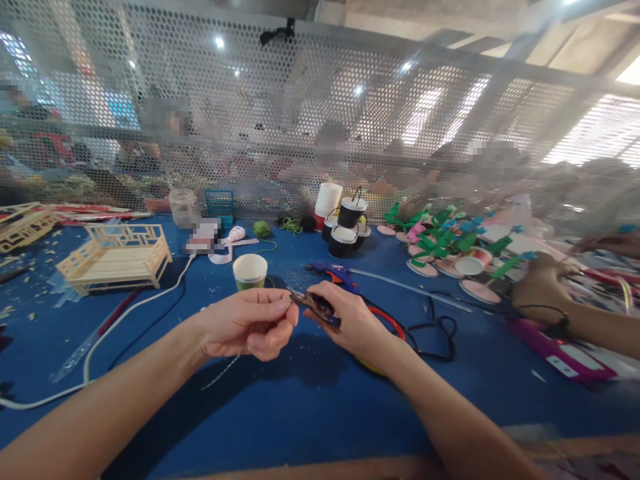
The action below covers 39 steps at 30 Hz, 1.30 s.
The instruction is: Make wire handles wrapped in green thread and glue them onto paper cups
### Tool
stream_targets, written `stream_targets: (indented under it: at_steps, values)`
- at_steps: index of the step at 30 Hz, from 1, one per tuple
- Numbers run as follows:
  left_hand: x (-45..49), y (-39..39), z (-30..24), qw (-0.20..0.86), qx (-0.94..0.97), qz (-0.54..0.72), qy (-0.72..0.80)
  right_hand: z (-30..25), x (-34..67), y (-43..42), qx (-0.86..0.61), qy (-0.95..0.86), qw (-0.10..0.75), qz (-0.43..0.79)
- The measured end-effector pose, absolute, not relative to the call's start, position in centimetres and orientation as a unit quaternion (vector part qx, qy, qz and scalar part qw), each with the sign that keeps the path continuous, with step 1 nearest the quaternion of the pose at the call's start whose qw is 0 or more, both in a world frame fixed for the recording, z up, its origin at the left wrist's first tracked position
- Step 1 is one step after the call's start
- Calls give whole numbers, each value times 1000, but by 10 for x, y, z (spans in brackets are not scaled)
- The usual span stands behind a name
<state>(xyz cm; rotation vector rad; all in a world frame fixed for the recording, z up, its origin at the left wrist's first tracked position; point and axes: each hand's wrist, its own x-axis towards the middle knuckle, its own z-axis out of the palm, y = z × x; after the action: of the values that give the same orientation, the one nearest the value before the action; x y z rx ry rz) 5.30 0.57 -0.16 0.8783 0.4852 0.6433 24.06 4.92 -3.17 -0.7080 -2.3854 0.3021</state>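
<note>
In the middle of the view, my left hand [255,323] is closed in a pinch, its fingertips at the jaws of a small pair of pliers. Below that hand hangs a thin pale strand [221,372], apparently coming from the pinch; what the fingertips hold is mostly hidden. My right hand [355,320] is wrapped round the dark pliers [320,308], whose jaws point left. Just behind my hands stands a paper cup [250,269] with green yarn round its lower part. A blue glue gun [340,277] lies behind my right hand.
A small wooden bed-like frame [120,260] stands left, near a white cable [135,307]. Green yarn [261,229], stacked cups [329,200] and black-wrapped cups [343,240] line the mesh screen. Right are paper flowers [435,243], a purple power strip [565,353] and another person's arm [575,313].
</note>
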Motion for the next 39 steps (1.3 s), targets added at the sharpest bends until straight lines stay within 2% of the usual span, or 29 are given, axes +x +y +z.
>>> stream_targets:
  at_steps: [3, 6, 10, 14, 18, 20, 22, 23, 27, 30, 33, 39]
  values:
    - [56, 4, -2, 815, 415, 319, 248, -32, 242, 50, -259, -906, 319, 99]
    - [59, 4, -3, 752, 452, 373, 302, -31, 241, 50, -282, -901, 318, 91]
    - [62, 5, -4, 583, 561, 437, 393, -30, 237, 48, -328, -884, 318, 104]
    - [64, 4, -3, 410, 638, 445, 476, -30, 233, 43, -365, -872, 301, 125]
    - [64, 4, -5, 233, 704, 440, 506, -32, 229, 38, -396, -862, 288, 129]
    - [65, 5, -6, 190, 712, 445, 510, -33, 228, 38, -408, -858, 282, 135]
    - [64, 7, -6, 219, 698, 447, 516, -34, 228, 39, -415, -855, 276, 141]
    - [63, 8, -5, 269, 683, 442, 515, -34, 229, 40, -414, -855, 277, 142]
    - [56, 12, 1, 590, 568, 374, 435, -33, 235, 44, -375, -868, 299, 128]
    - [51, 13, 1, 700, 511, 342, 363, -31, 238, 46, -347, -882, 298, 115]
    - [52, 12, -2, 669, 519, 370, 382, -29, 239, 46, -343, -883, 302, 111]
    - [61, 9, -6, 481, 621, 435, 440, -28, 237, 44, -360, -876, 302, 105]
